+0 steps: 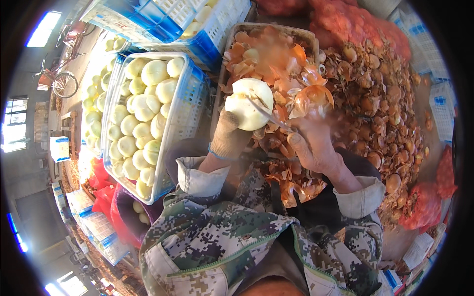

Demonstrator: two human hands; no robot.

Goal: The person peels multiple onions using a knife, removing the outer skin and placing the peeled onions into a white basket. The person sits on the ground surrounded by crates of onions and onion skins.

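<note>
My left hand [234, 135], in a knitted work glove with a blue cuff edge, holds a large peeled onion [249, 111] in front of me. The onion has a cut opening in its upper part. My bare right hand [313, 144] grips a small knife [270, 117], whose blade meets the onion at that opening; its handle is mostly hidden by my fingers. Beneath and beyond both hands lie loose onion skins [276, 55] in a shallow plastic crate [314, 40]. More skins [296, 181] lie between my knees.
At the left stands a white and blue crate [194, 96] of peeled onions [140, 107], with more crates beyond. A heap of unpeeled onions [381, 107] spreads at the right, below red mesh sacks [363, 27]. A purple-rimmed container [122, 211] stands near my left side.
</note>
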